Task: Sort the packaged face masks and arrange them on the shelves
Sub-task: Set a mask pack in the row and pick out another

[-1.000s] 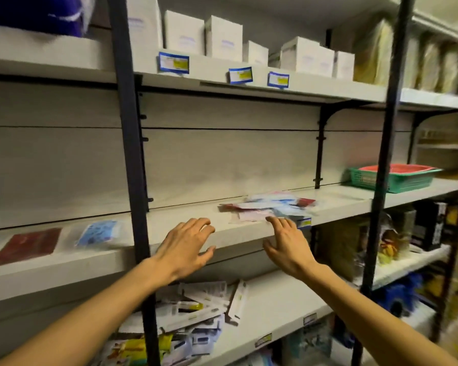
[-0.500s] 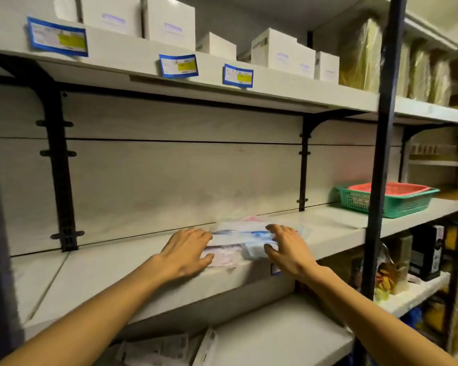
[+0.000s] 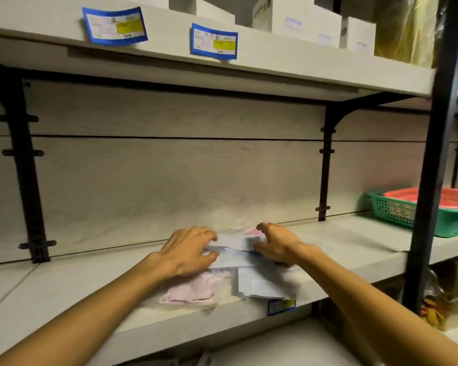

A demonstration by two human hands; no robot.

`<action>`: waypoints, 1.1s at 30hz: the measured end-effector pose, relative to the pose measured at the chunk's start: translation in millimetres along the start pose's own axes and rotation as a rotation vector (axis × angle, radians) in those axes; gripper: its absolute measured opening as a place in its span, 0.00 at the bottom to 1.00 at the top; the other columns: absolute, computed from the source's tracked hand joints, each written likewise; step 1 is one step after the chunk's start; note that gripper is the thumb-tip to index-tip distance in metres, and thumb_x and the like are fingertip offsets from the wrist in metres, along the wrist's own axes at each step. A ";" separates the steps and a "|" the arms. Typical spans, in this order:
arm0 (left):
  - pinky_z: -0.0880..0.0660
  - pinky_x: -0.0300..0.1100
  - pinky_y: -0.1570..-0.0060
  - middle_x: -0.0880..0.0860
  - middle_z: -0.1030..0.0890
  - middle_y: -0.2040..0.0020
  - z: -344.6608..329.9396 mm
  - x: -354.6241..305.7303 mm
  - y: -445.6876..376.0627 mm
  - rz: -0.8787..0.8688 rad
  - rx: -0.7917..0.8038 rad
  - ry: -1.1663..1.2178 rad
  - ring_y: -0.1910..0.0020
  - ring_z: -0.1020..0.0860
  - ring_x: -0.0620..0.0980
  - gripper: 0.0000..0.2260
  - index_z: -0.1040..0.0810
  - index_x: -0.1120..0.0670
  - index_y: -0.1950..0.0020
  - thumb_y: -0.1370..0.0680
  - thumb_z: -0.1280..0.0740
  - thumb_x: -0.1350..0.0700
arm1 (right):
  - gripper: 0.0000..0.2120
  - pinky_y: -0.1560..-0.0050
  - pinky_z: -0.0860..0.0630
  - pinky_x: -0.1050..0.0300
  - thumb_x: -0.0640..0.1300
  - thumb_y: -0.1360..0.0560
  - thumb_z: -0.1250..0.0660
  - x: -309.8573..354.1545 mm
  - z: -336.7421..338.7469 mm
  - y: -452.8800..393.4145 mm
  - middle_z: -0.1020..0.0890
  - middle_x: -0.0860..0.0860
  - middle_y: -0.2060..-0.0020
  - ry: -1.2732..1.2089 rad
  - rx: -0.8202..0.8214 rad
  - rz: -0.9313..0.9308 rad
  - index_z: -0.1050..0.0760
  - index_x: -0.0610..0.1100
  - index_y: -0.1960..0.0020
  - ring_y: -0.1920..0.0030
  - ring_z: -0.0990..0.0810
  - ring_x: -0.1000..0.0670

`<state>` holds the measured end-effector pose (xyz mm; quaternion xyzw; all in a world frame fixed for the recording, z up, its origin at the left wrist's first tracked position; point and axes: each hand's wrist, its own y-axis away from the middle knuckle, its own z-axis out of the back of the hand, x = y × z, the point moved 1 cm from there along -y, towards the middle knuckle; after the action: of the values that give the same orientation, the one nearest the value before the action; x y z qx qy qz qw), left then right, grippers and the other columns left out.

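Note:
A loose pile of packaged face masks (image 3: pixel 234 243) lies on the middle shelf (image 3: pixel 90 294), near its front edge. A pink mask packet (image 3: pixel 193 289) and a white-and-blue packet (image 3: pixel 259 283) lie at the front of the pile. My left hand (image 3: pixel 188 250) sits on the pile's left side, with curled fingers and thumb pinching a packet edge. On the right side, my right hand (image 3: pixel 275 247) has its fingers curled into the packets and its thumb raised. Packets under the hands are partly hidden.
A green basket (image 3: pixel 407 212) holding a red tray (image 3: pixel 434 196) stands on the same shelf at the right. A black upright post (image 3: pixel 431 180) crosses the view in front of it. White boxes (image 3: pixel 302 19) and blue price labels (image 3: pixel 114 26) line the upper shelf. A lower shelf (image 3: pixel 288 344) juts out below.
The view has moved closer and to the right. Both hands have gone from reaching in the air to resting on the pile, and now close in on it with fingers curled.

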<state>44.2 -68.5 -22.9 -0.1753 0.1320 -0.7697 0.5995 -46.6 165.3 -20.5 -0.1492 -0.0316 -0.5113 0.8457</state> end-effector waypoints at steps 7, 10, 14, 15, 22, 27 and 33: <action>0.28 0.43 0.41 0.47 0.24 0.33 -11.0 -9.4 -23.9 0.090 -0.138 -0.069 0.37 0.24 0.51 0.18 0.26 0.49 0.33 0.20 0.38 0.43 | 0.15 0.47 0.26 0.56 0.50 0.22 0.34 -43.1 -3.7 -34.3 0.16 0.50 0.42 -0.057 0.005 0.127 0.21 0.49 0.37 0.42 0.20 0.45; 0.27 0.44 0.39 0.49 0.27 0.29 -16.1 -15.9 -33.6 0.118 -0.218 -0.053 0.34 0.25 0.51 0.21 0.27 0.51 0.29 0.20 0.37 0.45 | 0.17 0.53 0.23 0.55 0.62 0.25 0.33 -60.3 -7.3 -44.3 0.14 0.52 0.51 -0.154 -0.032 0.161 0.17 0.50 0.47 0.51 0.18 0.47; 0.26 0.46 0.38 0.51 0.30 0.25 -28.0 -26.4 -40.4 0.168 -0.279 -0.056 0.31 0.26 0.53 0.23 0.29 0.52 0.27 0.20 0.36 0.45 | 0.33 0.55 0.22 0.51 0.77 0.33 0.39 -70.6 -23.3 -46.3 0.18 0.52 0.56 -0.098 -0.037 0.260 0.19 0.49 0.50 0.56 0.21 0.47; 0.26 0.46 0.38 0.51 0.31 0.25 -31.5 -29.3 -42.3 0.184 -0.287 -0.055 0.31 0.26 0.52 0.23 0.30 0.52 0.27 0.20 0.36 0.45 | 0.32 0.54 0.23 0.52 0.76 0.33 0.39 -73.0 -27.0 -47.4 0.20 0.52 0.54 -0.077 -0.059 0.290 0.19 0.50 0.49 0.54 0.21 0.47; 0.28 0.44 0.36 0.52 0.32 0.25 -37.0 -40.2 -48.0 0.215 -0.377 0.007 0.31 0.27 0.53 0.23 0.31 0.52 0.27 0.19 0.37 0.45 | 0.10 0.56 0.26 0.53 0.55 0.25 0.32 -87.1 -27.6 -51.4 0.16 0.51 0.59 -0.555 -0.221 0.077 0.19 0.49 0.51 0.56 0.19 0.45; 0.41 0.39 0.27 0.46 0.44 0.19 -49.1 -38.1 -50.7 0.277 -0.108 0.341 0.23 0.39 0.45 0.34 0.43 0.46 0.20 0.23 0.32 0.45 | 0.08 0.63 0.26 0.58 0.41 0.22 0.33 -94.7 -16.2 -51.5 0.16 0.39 0.60 -1.234 -0.175 -0.143 0.18 0.37 0.49 0.67 0.23 0.47; 0.27 0.47 0.35 0.42 0.24 0.31 -48.4 -39.0 -57.4 0.408 0.223 0.290 0.36 0.25 0.45 0.31 0.29 0.41 0.28 0.28 0.37 0.31 | 0.27 0.64 0.29 0.59 0.65 0.20 0.43 -89.6 0.6 -29.6 0.17 0.44 0.58 -1.438 0.080 -0.293 0.21 0.43 0.48 0.62 0.21 0.47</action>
<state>-18.2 -16.9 -47.2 0.0342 0.1636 -0.6598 0.7326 -115.0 229.3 -31.8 -0.4110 -0.6170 -0.3933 0.5437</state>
